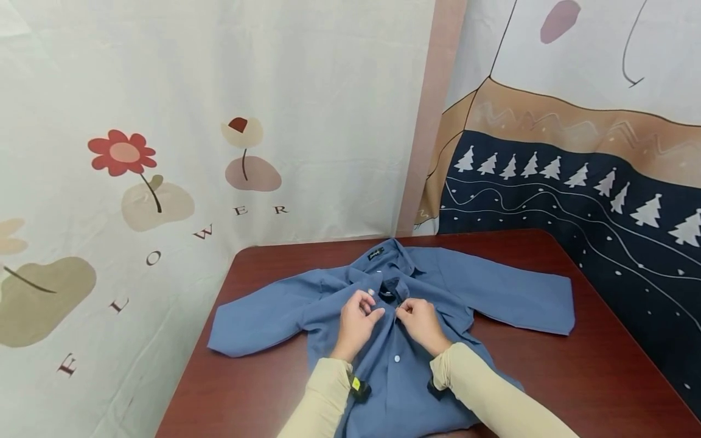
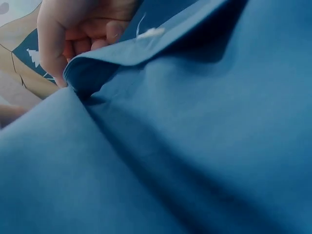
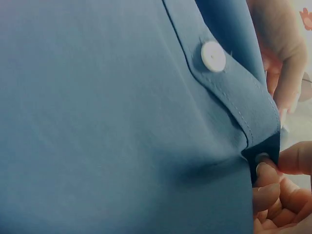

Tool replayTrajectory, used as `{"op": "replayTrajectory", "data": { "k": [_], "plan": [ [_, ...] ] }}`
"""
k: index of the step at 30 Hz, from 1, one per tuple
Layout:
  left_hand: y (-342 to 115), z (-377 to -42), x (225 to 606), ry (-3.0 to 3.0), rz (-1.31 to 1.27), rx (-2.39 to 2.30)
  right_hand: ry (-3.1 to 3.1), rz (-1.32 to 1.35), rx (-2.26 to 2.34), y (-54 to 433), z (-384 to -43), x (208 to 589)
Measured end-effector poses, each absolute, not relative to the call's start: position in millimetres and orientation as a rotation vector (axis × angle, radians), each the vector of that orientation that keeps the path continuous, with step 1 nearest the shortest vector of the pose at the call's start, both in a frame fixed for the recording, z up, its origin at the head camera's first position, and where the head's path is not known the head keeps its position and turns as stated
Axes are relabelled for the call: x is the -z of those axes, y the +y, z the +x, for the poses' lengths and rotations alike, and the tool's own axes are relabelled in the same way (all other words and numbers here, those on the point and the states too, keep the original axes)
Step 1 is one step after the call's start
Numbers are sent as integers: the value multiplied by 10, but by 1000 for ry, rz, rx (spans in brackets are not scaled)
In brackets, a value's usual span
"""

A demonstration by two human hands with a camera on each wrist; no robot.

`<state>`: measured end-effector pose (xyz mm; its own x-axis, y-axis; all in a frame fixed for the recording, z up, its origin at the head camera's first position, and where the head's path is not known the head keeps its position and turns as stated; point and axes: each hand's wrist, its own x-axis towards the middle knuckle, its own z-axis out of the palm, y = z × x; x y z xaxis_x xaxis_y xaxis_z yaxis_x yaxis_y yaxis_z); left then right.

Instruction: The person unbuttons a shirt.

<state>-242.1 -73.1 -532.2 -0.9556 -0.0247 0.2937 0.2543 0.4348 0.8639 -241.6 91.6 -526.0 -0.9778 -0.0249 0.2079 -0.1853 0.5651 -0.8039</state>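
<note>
Blue shirt [image 1: 364, 377] is lying front side up on the reddish-brown surface [image 1: 246, 389], its 2 sleeves [image 1: 515, 295] spread to either side and the collar [image 1: 405, 258] at the far end. Both hands are at the upper front, near each other. The right hand [image 1: 420, 323] is pinching the edge of the front strip [image 3: 243, 105] between thumb and fingers, pretty clear in the right wrist view. The left hand [image 1: 356, 322] is just across from it, fingers bent and thumb near the fingertips, but I honestly can't tell if there's any cloth between them.

1 white button [image 1: 397, 359] sits lower down the strip. The left wrist view has a button edge-on with a loose thread [image 2: 142, 23] by it, so I'd go easy there, a snag could work it looser.

Tips for this bit, imo: keep the right pinch small and close to the edge, let the cloth stay slack between the hands, and do the fiddly stuff with the left fingertips. Pull too hard and the 2 front edges could end up twisted or out of line.
</note>
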Motion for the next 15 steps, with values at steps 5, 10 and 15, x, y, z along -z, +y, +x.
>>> {"op": "replayTrajectory", "data": {
  "k": [5, 10, 15],
  "plan": [
    [-730, -2443, 5324, -2491, -351, 1515, -2586, 157, -1485, 927, -2472, 5247],
    [-721, -2475, 5311, -2586, -355, 1513, -2567, 190, -1575, 927, -2521, 5245],
    [-720, -2523, 5275, -2601, -328, 1598, -2550, 242, -1629, 906, -2558, 5231]
  ]
}}
